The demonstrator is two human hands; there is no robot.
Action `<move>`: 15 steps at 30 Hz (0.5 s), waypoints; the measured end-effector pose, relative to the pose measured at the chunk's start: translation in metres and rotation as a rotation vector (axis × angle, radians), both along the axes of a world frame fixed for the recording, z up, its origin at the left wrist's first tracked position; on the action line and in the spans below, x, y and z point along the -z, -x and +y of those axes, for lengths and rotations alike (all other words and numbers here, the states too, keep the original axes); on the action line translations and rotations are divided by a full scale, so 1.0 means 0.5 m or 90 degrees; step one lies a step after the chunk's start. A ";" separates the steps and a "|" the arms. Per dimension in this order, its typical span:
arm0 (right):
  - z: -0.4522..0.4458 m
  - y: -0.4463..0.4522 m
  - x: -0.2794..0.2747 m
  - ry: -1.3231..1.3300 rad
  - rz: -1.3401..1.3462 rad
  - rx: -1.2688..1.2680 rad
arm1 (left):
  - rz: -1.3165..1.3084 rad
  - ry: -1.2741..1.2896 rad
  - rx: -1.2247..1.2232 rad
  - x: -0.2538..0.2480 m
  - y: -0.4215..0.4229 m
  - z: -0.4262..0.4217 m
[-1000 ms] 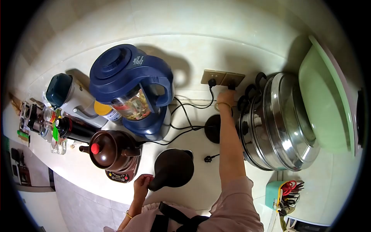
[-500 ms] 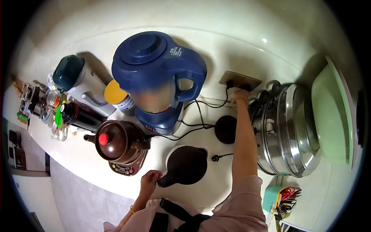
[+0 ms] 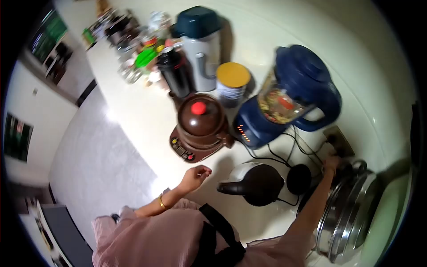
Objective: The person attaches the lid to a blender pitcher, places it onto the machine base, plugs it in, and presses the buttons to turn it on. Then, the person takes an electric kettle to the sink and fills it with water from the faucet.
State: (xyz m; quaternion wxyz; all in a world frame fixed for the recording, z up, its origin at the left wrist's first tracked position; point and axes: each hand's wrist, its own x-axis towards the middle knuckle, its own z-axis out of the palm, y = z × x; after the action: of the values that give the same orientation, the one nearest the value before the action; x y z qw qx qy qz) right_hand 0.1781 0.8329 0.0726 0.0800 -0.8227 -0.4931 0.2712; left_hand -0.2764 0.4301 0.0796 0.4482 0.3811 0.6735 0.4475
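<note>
My right hand reaches to the wall socket, its blurred fingers closed around a dark plug at the socket's lower end. My left hand hovers over the counter's front edge, fingers loosely curled and holding nothing visible. Just right of it stands an electric kettle with a black lid and handle. Its handle points toward my left hand, apart from the fingers. A round black kettle base lies between the kettle and my right forearm.
A blue blender with chopped contents stands behind the kettle, black cords beside it. Left are a brown clay pot on its heating base, a yellow-lidded can, a thermos and a grey jug. Steel steamer pots crowd the right.
The view has swung left, showing more floor. My left hand has come away from the kettle handle, while my right hand stays at the socket.
</note>
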 end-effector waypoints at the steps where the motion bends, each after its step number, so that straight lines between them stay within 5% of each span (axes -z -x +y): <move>1: -0.042 -0.001 0.024 -0.188 -0.066 -0.061 | 0.016 0.012 -0.015 -0.011 0.013 -0.008; 2: -0.083 -0.001 0.038 -0.380 -0.125 -0.115 | 0.001 0.017 -0.034 0.005 0.026 -0.020; 6: -0.327 0.114 -0.036 -0.376 0.236 -0.019 | -0.016 -0.039 -0.123 0.051 0.076 -0.054; 10: -0.494 0.058 0.012 -0.141 0.300 -0.194 | 0.065 -0.018 -0.256 0.070 0.160 -0.064; 15: -0.728 0.263 -0.071 0.206 0.522 -0.184 | 0.135 0.035 -0.339 0.150 0.279 -0.049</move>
State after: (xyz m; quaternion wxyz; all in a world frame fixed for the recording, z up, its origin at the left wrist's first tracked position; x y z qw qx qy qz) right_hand 0.0465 0.4689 0.1079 0.1003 -0.5723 -0.4820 0.6558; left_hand -0.4159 0.4058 0.0048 0.2526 0.2228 0.8049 0.4886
